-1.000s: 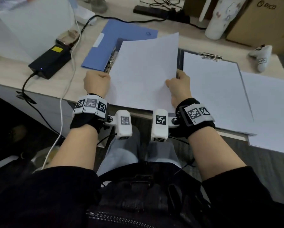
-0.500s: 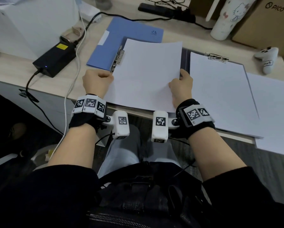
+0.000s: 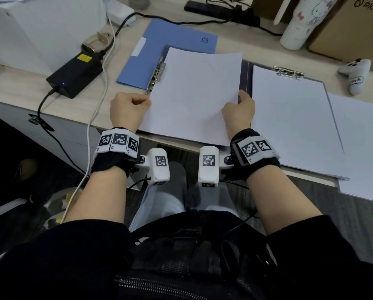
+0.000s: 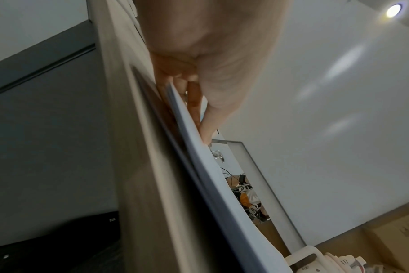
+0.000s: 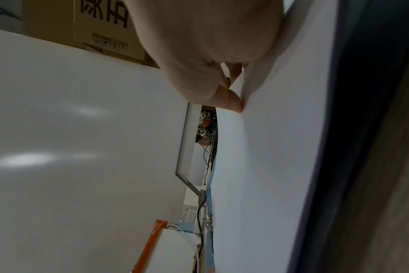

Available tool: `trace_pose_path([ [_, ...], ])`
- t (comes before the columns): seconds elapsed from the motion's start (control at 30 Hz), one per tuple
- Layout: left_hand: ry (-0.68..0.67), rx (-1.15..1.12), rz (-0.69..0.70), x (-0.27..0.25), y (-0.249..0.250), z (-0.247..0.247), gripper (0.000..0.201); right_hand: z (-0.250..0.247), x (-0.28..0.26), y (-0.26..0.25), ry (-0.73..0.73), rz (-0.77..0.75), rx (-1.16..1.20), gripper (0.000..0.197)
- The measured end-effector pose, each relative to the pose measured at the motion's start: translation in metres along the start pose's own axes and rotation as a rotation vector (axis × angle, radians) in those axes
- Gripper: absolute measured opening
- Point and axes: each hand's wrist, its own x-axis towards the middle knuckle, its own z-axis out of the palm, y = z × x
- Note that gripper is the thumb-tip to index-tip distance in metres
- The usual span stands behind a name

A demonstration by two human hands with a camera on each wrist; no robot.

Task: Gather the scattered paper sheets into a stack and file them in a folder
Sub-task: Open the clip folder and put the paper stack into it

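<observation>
Head view: your left hand (image 3: 128,109) and right hand (image 3: 238,111) each pinch a side edge of the paper stack (image 3: 194,94), fingers curled tight on it. Stack sits low over the open blue folder (image 3: 172,43), beside its metal clip (image 3: 158,72), near the desk (image 3: 17,83) front edge. Clipboard (image 3: 289,113) with more sheets lies just right.

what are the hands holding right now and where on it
A stack of paper sheets: the left hand pinches its left edge, the right hand its right edge.
</observation>
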Motion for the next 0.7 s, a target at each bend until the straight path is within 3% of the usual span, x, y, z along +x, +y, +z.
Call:
trace_pose_path([
  [0.17, 0.029, 0.031, -0.029, 0.000, 0.001, 0.003, 0.021, -0.004, 0.000, 0.004, 0.011, -0.050, -0.046, 0.038],
  [0.27, 0.049, 0.044, -0.045, 0.000, 0.001, 0.004, 0.017, 0.001, -0.005, -0.001, -0.046, 0.016, -0.104, 0.041],
  [0.37, 0.053, 0.066, -0.075, 0.003, 0.002, 0.003, 0.017, -0.001, -0.005, -0.009, -0.084, 0.085, -0.341, 0.060],
  [0.43, 0.027, 0.071, -0.098, 0.007, 0.002, 0.002, 0.018, -0.002, -0.002, -0.017, -0.117, 0.046, -0.411, 0.067],
  [0.6, -0.084, 0.059, -0.150, 0.022, 0.004, -0.004, 0.013, 0.020, 0.002, -0.046, -0.397, -0.054, -0.511, 0.070],
  [0.7, -0.153, 0.095, -0.194, 0.035, 0.006, -0.010, 0.023, 0.046, 0.009, -0.053, -0.546, -0.097, -0.589, 0.072],
])
